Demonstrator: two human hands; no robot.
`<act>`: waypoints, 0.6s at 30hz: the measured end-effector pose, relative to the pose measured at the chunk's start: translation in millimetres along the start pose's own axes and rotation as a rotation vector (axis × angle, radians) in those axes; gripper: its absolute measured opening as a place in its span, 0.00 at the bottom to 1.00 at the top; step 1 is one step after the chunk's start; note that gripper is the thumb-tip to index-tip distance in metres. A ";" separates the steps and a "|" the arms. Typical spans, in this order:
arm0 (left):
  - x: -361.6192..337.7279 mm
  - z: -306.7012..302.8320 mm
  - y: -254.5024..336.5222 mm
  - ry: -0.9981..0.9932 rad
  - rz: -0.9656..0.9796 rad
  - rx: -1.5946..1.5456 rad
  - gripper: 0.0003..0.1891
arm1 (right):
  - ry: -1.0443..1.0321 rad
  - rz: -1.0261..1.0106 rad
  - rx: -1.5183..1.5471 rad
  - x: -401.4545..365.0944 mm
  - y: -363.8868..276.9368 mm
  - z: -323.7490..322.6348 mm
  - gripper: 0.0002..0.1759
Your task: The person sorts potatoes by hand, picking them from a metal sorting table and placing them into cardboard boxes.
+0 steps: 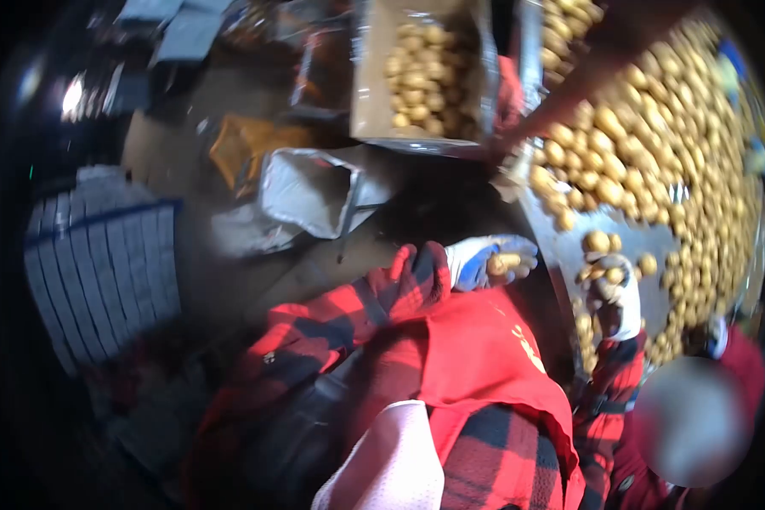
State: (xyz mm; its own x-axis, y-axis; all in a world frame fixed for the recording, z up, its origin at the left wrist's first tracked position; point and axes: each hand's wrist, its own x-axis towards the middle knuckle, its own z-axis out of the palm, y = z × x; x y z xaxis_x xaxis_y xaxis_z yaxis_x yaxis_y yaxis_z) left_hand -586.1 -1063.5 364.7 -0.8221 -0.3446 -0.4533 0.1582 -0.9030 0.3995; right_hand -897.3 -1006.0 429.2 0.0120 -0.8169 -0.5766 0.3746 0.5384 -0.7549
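White-gloved left hand [483, 262] curls its fingers round a potato [503, 263]; right hand [614, 297] grips another potato [614, 274].

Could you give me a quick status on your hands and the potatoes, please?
Left hand gloved, cupping small potatoes. Right hand gloved, holding a potato above the metal table. Another person's arm across the potato pile.
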 end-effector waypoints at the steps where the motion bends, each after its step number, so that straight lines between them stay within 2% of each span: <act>1: -9.5 -13.1 -10.0 0.060 -0.041 -0.140 0.27 | -0.127 0.050 -0.037 12.5 -7.0 38.1 0.21; 4: -19.1 -30.3 -30.1 0.403 -0.038 -0.494 0.17 | -0.356 0.217 -0.184 50.3 -15.2 144.2 0.22; 5: -33.2 -31.5 -25.5 0.278 0.004 -0.636 0.09 | -0.521 0.183 -0.323 61.4 -16.4 182.3 0.22; 6: -43.4 -34.1 -27.3 0.257 0.060 -0.649 0.09 | -0.679 0.144 -0.455 74.2 -16.1 219.5 0.22; 7: -47.9 -39.2 -28.6 0.268 0.109 -0.660 0.09 | -0.847 -0.448 -0.664 92.6 12.7 253.0 0.22; 9: -60.2 -46.2 -29.3 0.274 0.198 -0.657 0.08 | -0.853 -0.673 -0.807 99.4 31.4 337.1 0.16; 10: -68.2 -49.7 -30.4 0.289 0.241 -0.663 0.08 | -0.912 -0.728 -1.012 100.9 36.8 370.0 0.16; 11: -73.5 -53.4 -32.2 0.305 0.286 -0.661 0.08 | -0.825 -1.018 -1.226 110.8 60.6 393.1 0.22; 12: -79.8 -57.0 -33.9 0.320 0.329 -0.662 0.08 | -0.669 -1.151 -1.427 113.9 77.7 400.9 0.25; 14: -93.7 -64.1 -34.0 0.372 0.429 -0.660 0.07 | -0.647 -1.204 -1.176 112.3 71.4 390.7 0.29; 16: -108.2 -77.5 -19.7 0.413 0.537 -0.647 0.07 | -0.708 -0.978 -1.091 109.3 49.3 345.5 0.37; 17: -113.7 -84.5 -10.7 0.433 0.575 -0.628 0.07 | -0.596 -1.032 -1.164 104.1 41.6 313.5 0.34; 18: -117.9 -95.0 3.9 0.409 0.547 -0.620 0.07 | -0.466 -0.961 -1.180 100.7 46.0 281.7 0.30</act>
State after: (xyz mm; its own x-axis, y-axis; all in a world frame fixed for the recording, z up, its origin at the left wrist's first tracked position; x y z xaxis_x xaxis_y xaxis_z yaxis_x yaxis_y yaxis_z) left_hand -436.6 -1050.7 344.0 -0.3079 -0.7209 -0.6209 0.8293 -0.5232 0.1963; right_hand -617.6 -1121.8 424.5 0.5586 -0.8021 0.2110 -0.4849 -0.5222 -0.7016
